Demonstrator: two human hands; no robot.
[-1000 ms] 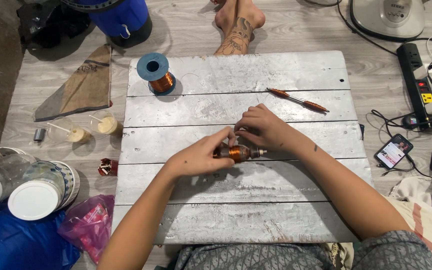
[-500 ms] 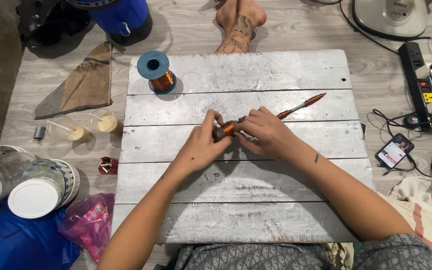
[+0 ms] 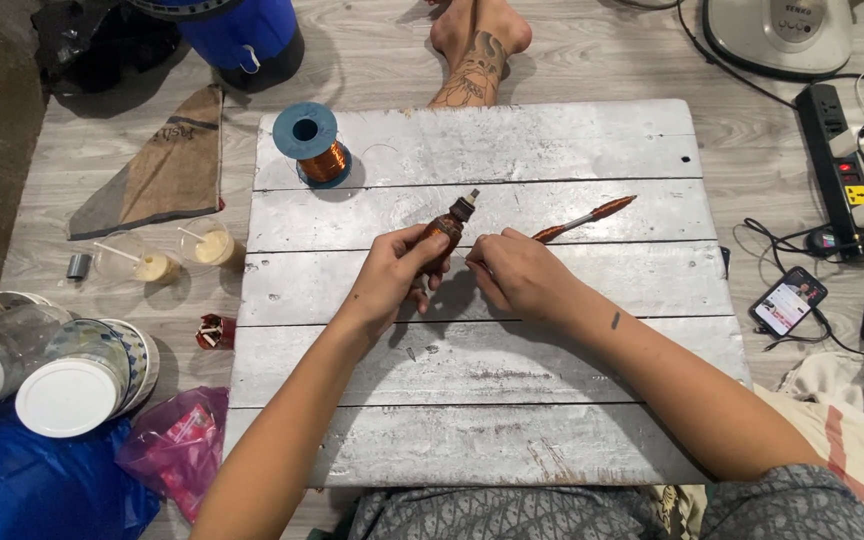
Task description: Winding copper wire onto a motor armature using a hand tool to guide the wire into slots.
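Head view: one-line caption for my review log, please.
Left hand holds a copper-wound coil over a white plank board; right hand pinches beside it.

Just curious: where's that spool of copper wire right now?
In the head view, the copper wire spool stands on the white board's far left corner, beyond the left hand.
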